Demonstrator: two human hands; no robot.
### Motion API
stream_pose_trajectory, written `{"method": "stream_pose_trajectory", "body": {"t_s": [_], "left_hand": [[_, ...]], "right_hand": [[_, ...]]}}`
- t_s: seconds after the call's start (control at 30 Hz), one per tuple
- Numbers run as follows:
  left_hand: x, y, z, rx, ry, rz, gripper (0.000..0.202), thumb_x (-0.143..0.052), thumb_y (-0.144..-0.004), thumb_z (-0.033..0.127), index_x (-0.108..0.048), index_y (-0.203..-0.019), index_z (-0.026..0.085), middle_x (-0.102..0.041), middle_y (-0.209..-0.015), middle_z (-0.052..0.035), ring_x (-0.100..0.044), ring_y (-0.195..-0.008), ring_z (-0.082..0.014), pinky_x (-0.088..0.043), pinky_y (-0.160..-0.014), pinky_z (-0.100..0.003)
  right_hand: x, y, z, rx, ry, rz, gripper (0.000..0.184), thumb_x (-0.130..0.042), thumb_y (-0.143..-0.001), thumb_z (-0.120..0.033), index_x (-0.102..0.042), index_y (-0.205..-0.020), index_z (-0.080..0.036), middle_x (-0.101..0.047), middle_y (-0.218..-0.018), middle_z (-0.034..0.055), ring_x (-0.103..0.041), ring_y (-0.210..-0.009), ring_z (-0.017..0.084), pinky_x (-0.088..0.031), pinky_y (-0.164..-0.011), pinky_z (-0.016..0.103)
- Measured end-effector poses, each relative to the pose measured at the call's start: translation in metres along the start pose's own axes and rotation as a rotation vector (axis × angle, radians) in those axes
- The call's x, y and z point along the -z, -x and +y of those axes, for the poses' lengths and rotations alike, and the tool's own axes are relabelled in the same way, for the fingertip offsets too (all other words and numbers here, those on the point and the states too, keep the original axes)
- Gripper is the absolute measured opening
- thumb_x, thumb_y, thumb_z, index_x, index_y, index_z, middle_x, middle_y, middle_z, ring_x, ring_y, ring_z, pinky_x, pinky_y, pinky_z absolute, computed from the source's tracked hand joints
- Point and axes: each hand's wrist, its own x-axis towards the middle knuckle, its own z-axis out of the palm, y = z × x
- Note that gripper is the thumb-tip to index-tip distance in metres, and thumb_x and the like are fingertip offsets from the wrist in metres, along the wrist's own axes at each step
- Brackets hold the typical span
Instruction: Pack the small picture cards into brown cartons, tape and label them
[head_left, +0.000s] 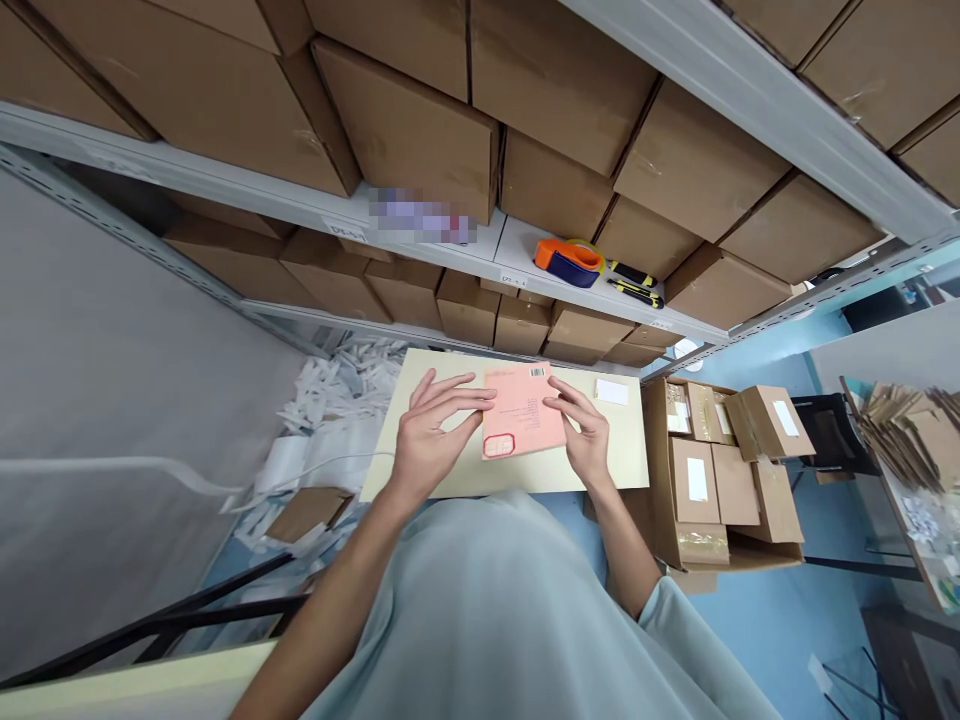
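A pink book (525,410) with a barcode, small print and a red-outlined label is in front of me above the cream tabletop. At its left edge, my left hand (435,430) has its fingers stretched out, with the fingertips and thumb at the edge. The opposite edge is held by my right hand (583,432), its thumb and fingers curled around the side. The underside of the book is hidden. A small white card or label (612,391) lies on the table (450,480) to the right of my right hand.
Shelves of cardboard boxes (405,120) rise ahead; an orange-and-blue tape dispenser (568,262) and box cutters (636,290) lie on one. At right stands a large carton (660,440) of smaller boxes. White packing scraps (337,390) fill the left side, near a white cable (150,465).
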Motion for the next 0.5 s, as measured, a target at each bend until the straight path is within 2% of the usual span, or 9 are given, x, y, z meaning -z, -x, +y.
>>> {"method": "stream_pose_trajectory", "body": {"t_s": [0.07,0.13,0.23,0.3,0.4,0.5], "left_hand": [[0.001,0.002,0.003,-0.034,-0.045,0.037,0.022,-0.068,-0.098,0.04,-0.079,-0.081,0.032,-0.086,-0.103,-0.0009,-0.072,-0.135,-0.0319,-0.022,-0.14,-0.07],[0.0,0.004,0.005,-0.036,-0.05,0.052,0.021,-0.067,-0.099,0.04,-0.079,-0.084,0.032,-0.086,-0.103,-0.0012,-0.071,-0.136,-0.0321,-0.019,-0.14,-0.07],[-0.005,0.009,0.001,0.066,-0.013,0.05,0.02,-0.075,-0.095,0.049,-0.078,-0.09,0.03,-0.085,-0.1,-0.0021,-0.076,-0.126,-0.0317,-0.025,-0.14,-0.066],[-0.009,0.011,-0.003,0.148,0.032,0.03,0.03,-0.079,-0.09,0.057,-0.075,-0.092,0.028,-0.084,-0.096,-0.002,-0.08,-0.113,-0.0297,-0.03,-0.139,-0.063],[-0.014,0.014,-0.008,0.202,0.071,-0.035,0.04,-0.073,-0.094,0.066,-0.077,-0.095,0.026,-0.084,-0.1,-0.0033,-0.081,-0.106,-0.0272,-0.036,-0.137,-0.061],[-0.019,0.015,-0.012,0.249,0.083,-0.081,0.047,-0.064,-0.099,0.069,-0.081,-0.107,0.026,-0.086,-0.107,-0.0071,-0.078,-0.119,-0.0312,-0.043,-0.132,-0.058]], "right_hand": [[0.0,0.002,0.003,0.04,0.004,0.001,0.028,-0.074,-0.101,-0.056,-0.09,-0.103,-0.033,-0.079,-0.141,0.0076,-0.069,-0.141,0.031,-0.054,-0.123,0.053],[0.0,0.005,0.008,0.041,0.007,0.012,0.028,-0.073,-0.102,-0.055,-0.089,-0.109,-0.033,-0.081,-0.137,0.0092,-0.072,-0.136,0.031,-0.055,-0.12,0.053],[0.001,0.007,0.017,-0.034,0.02,0.09,0.039,-0.078,-0.098,-0.055,-0.082,-0.126,-0.027,-0.086,-0.115,0.0106,-0.079,-0.113,0.029,-0.061,-0.108,0.049],[0.003,0.007,0.023,-0.088,0.025,0.123,0.041,-0.082,-0.095,-0.054,-0.08,-0.122,-0.024,-0.086,-0.101,0.0087,-0.079,-0.099,0.027,-0.063,-0.097,0.044],[0.01,0.004,0.031,-0.142,0.009,0.069,0.033,-0.077,-0.096,-0.055,-0.082,-0.105,-0.023,-0.085,-0.104,0.0089,-0.077,-0.097,0.025,-0.062,-0.089,0.038],[0.017,0.002,0.04,-0.199,-0.052,-0.026,0.034,-0.073,-0.097,-0.055,-0.083,-0.109,-0.025,-0.084,-0.11,0.0084,-0.076,-0.098,0.024,-0.061,-0.088,0.036]]}}
